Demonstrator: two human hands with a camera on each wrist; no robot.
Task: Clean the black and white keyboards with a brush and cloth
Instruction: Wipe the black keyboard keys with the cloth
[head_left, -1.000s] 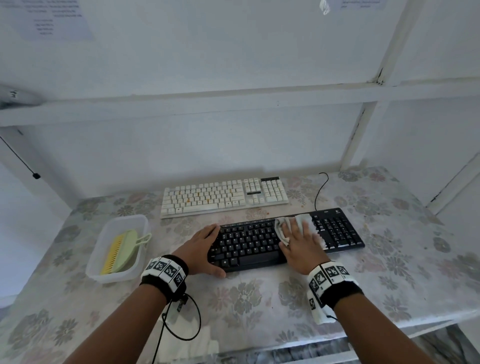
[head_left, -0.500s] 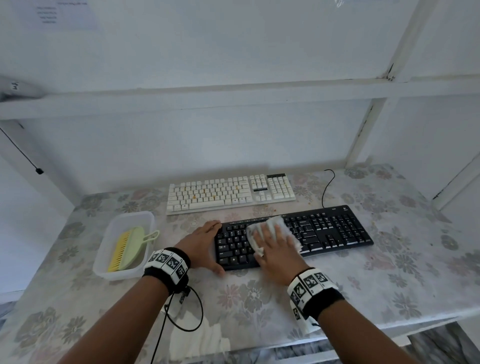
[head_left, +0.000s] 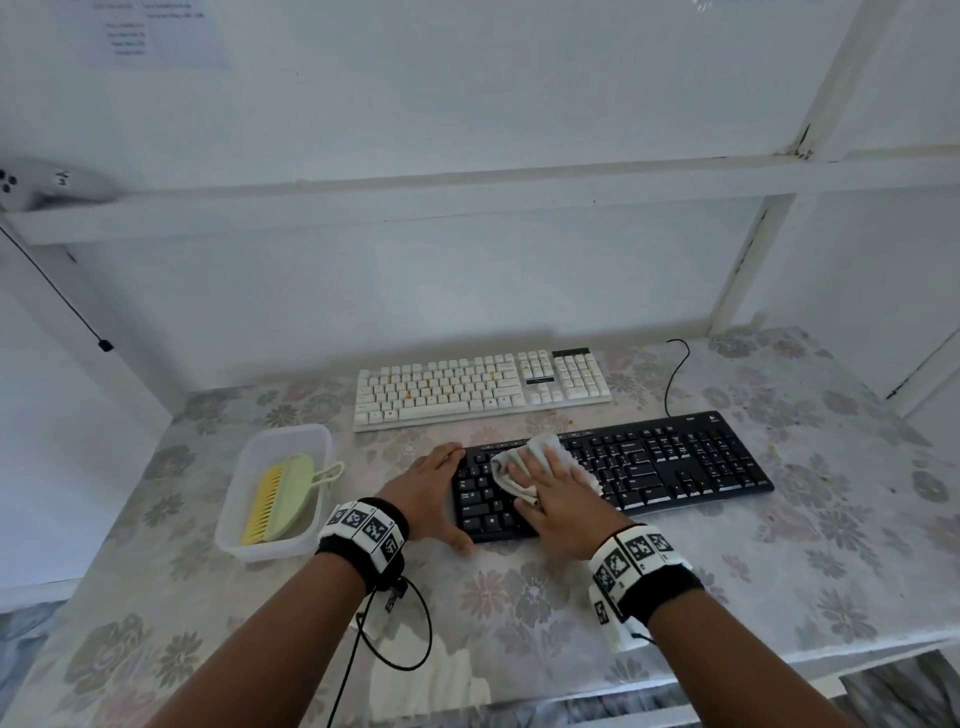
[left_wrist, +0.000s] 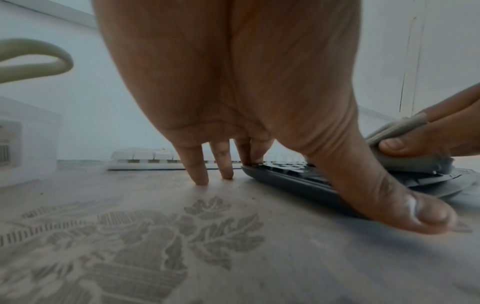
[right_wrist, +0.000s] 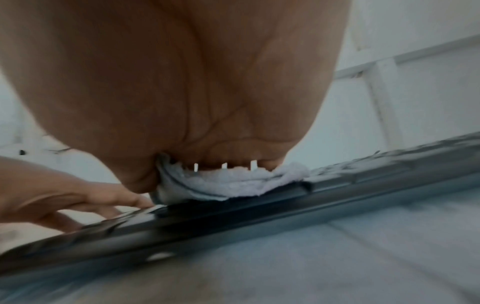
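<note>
The black keyboard (head_left: 675, 462) lies near me on the flowered table, with the white keyboard (head_left: 483, 387) behind it. My right hand (head_left: 556, 493) lies flat on a pale cloth (head_left: 524, 460) and presses it onto the keys of the black keyboard's left half. In the right wrist view the cloth (right_wrist: 233, 181) is bunched under the palm against the black keyboard (right_wrist: 233, 216). My left hand (head_left: 431, 488) rests with straight fingers at the keyboard's left end, thumb along its front edge. In the left wrist view two fingers (left_wrist: 200, 176) touch the table.
A clear plastic tub (head_left: 291, 434) at the left holds the green and yellow brush (head_left: 280, 496). A black cable (head_left: 675, 374) runs from the black keyboard toward the wall. The white keyboard has orange specks on its keys. Wrist cables hang off the table's front edge.
My right hand has slid the cloth leftward along the black keyboard, from beside the number pad to the left half. The left hand has stayed at the keyboard's left end.
</note>
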